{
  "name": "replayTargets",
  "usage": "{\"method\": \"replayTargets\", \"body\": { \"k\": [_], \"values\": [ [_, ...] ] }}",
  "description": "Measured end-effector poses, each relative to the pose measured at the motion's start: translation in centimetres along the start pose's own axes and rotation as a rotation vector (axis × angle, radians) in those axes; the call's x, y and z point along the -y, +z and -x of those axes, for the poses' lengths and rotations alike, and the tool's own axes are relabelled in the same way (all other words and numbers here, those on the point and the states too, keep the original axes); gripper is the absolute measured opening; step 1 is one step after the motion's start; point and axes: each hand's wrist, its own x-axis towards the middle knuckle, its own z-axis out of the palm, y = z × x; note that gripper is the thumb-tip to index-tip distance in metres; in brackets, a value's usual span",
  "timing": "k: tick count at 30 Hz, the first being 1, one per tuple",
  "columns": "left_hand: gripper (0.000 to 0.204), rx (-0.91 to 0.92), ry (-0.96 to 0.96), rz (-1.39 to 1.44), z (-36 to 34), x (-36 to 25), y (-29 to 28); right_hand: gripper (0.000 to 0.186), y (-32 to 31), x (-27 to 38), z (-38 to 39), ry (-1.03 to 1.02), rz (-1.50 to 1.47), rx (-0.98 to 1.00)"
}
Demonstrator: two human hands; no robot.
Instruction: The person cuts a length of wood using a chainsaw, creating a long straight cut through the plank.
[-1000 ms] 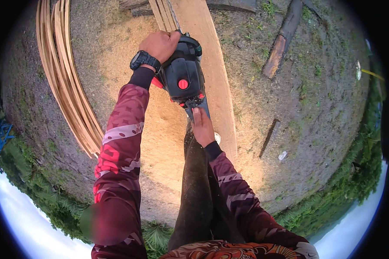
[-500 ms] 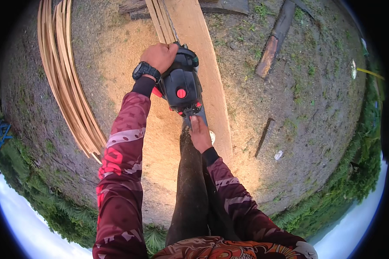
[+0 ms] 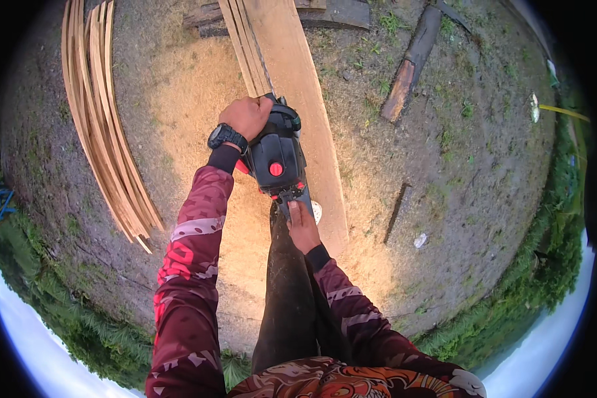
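L hand is wrapped round the front handle of a black chainsaw, fingers closed over the bar-shaped grip w/ no visible gap; the undersides are hidden. R hand is at the rear handle, nearer the body, thumb side up top & closed on it; the rest of its fingers are out of sight underneath, so can't tell how they sit on the trigger side.

Saw is approx. mid-scene, red round cap on top, nose pointing far. It's over the near part of a long pale plank, at its L side. The chain shows as a thin dark line running far, betw. the wide part of the plank & some narrow strips along its L edge. Dark timber lies crosswise at the far end, plank passing over it.

Black watch on L wrist. Sawdust covers the ground L of the plank, some on R too. Well off to L: a bundle of long pale slats. To R: a dark log farther away, a thin dark stick nearer, w/ a small white scrap just beside.
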Motion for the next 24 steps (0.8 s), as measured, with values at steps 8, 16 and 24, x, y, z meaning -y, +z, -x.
{"method": "replayTargets", "body": {
  "k": [8, 16, 24],
  "values": [
    [0.053, 0.003, 0.027, 0.011, -1.8, -0.6, -1.2, 0.045, 0.2, 1.0, -0.9, -0.063, 0.009, -0.056],
    [0.055, -0.040, 0.096, 0.030, -11.4, 0.3, -6.3, 0.051, 1.3, 9.6, -8.1, -0.167, 0.203, -0.088],
    [0.059, -0.052, 0.200, -0.051, -18.1, 2.6, -7.1, 0.055, 2.5, 14.0, -11.6, -0.114, 0.202, -0.074]
  ]
}}
